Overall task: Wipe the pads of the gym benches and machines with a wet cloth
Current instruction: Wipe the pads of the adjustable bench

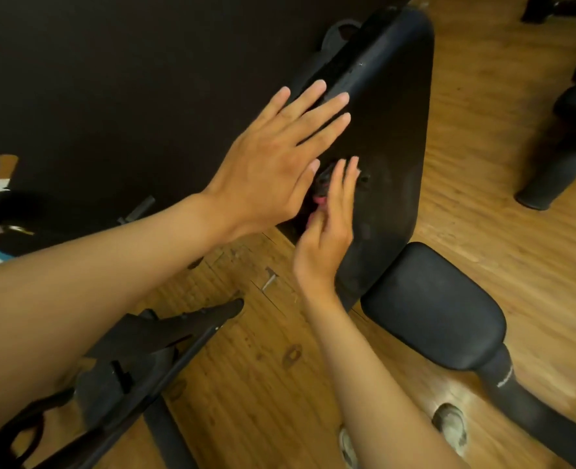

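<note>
The black upright back pad (pixel 391 130) of a bench stands in the middle, tilted, with its black seat pad (pixel 438 306) below it to the right. My left hand (pixel 280 157) lies flat with spread fingers on the back pad's left edge. My right hand (pixel 327 238) presses a dark crumpled cloth (pixel 324 179) with a small pink patch against the lower part of the back pad. Its fingers are straight and its thumb lies beside the cloth. Most of the cloth is hidden behind my fingers.
A dark panel (pixel 111 79) fills the upper left behind the pad. A black metal machine frame (pixel 138 350) lies at the lower left on the wooden floor (pixel 482 164). Black roller pads (pixel 564 157) stand at the right edge. My shoe (pixel 449 424) shows at the bottom.
</note>
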Motion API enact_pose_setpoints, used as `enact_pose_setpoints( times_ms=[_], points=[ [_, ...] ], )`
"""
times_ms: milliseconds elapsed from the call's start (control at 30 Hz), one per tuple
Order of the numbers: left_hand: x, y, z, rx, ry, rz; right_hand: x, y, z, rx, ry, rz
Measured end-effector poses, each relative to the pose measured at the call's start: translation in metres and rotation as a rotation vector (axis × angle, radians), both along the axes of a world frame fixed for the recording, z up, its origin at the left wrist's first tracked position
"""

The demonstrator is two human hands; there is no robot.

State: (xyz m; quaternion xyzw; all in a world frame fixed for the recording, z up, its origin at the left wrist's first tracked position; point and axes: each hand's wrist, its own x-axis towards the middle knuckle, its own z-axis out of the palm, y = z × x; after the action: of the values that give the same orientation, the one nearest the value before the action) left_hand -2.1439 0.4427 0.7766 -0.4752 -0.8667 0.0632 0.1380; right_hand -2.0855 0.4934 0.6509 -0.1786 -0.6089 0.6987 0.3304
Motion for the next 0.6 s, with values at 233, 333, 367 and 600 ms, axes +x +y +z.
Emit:
enact_pose_setpoints(
  times_ms=[233,333,367,600],
  points=[
    [0.004,0.009,0.008,-0.176,0.111,0.043,0.019,-0.028,0.023,-0.106,0.045,-0.006],
    [-0.002,0.02,0.009,-0.19,0.099,0.002,0.005,-0.007,0.015,-0.013,0.069,-0.013],
    [-0.004,0.021,0.008,-0.17,0.082,-0.006,-0.015,0.015,0.009,-0.036,0.026,-0.04],
    [-0.004,0.022,0.002,-0.172,0.126,-0.045,-0.057,0.065,0.007,-0.248,-0.084,-0.145]
  ],
)
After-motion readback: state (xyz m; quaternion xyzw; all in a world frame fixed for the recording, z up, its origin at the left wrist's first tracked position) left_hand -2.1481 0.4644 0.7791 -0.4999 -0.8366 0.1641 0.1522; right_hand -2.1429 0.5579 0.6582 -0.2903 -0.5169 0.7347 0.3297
